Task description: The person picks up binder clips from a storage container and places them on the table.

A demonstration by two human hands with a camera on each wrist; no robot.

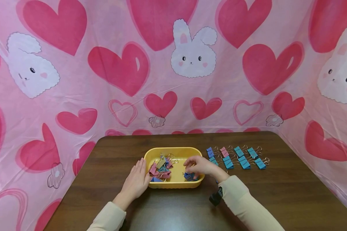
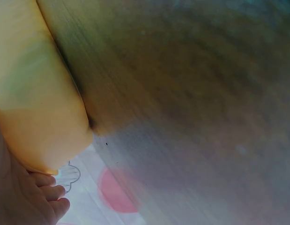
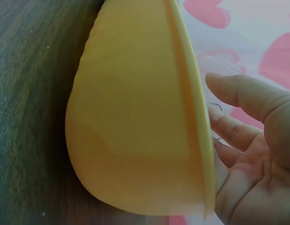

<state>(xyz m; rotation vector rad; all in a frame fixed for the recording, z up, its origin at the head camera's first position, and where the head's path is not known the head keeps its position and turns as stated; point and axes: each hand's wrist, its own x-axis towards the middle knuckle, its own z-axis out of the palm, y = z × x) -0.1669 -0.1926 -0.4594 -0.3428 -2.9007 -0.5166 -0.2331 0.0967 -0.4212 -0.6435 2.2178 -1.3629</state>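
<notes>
A yellow tray [image 1: 176, 185] sits on the table with colourful binder clips inside. My left hand [image 1: 136, 179] rests along the tray's left side, fingers straight. In the left wrist view, its fingertips [image 2: 53, 192] show beside the tray's end. My right hand [image 1: 203, 166] reaches over the tray's right rim, thumb apart from the bent fingers, above a few dark blue binder clips [image 1: 188, 176]. In the right wrist view, the tray wall [image 3: 135, 117] partly hides the fingers, and nothing shows in their grasp. Pink, yellow and blue binder clips [image 1: 162, 175] lie heaped in the tray's left half.
Right of the tray, several binder clips [image 1: 244, 162] lie in rows on the brown table [image 1: 280, 192], mostly teal, with one pink and one blue-violet. My right forearm covers part of that area. A pink curtain [image 1: 162, 80] with hearts and rabbits hangs behind the table.
</notes>
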